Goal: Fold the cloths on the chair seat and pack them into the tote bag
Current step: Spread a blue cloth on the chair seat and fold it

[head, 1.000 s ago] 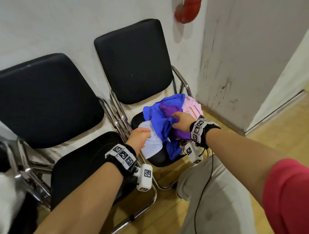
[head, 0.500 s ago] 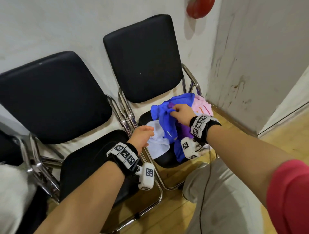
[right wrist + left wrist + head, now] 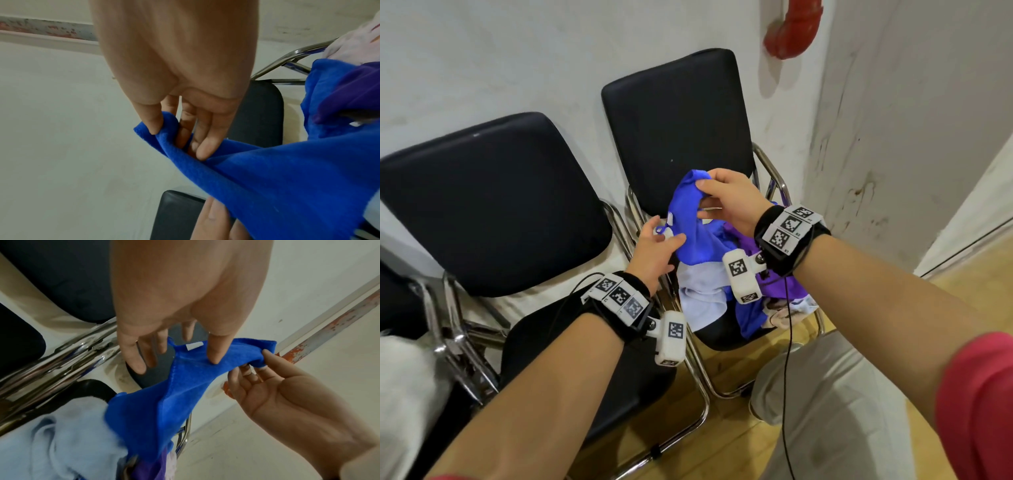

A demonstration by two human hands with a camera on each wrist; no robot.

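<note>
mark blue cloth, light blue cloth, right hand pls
blue cloth (image 3: pixel 690 222), head view, the lifted middle panel.
light blue cloth (image 3: pixel 700 301), head view, the crumpled part on the seat's front.
right hand (image 3: pixel 736 202), head view, the back of the hand.

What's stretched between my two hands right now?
A span of the bright blue fleece cloth, pinched by the right hand and touched by the left hand's thumb; the left wrist view shows it.

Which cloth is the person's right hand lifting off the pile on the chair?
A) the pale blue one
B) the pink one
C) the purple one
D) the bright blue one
D. The right hand pinches a corner of the bright blue cloth between thumb and fingers, raised above the pile, while the purple cloth and pale blue cloth lie on the chair seat.
</note>
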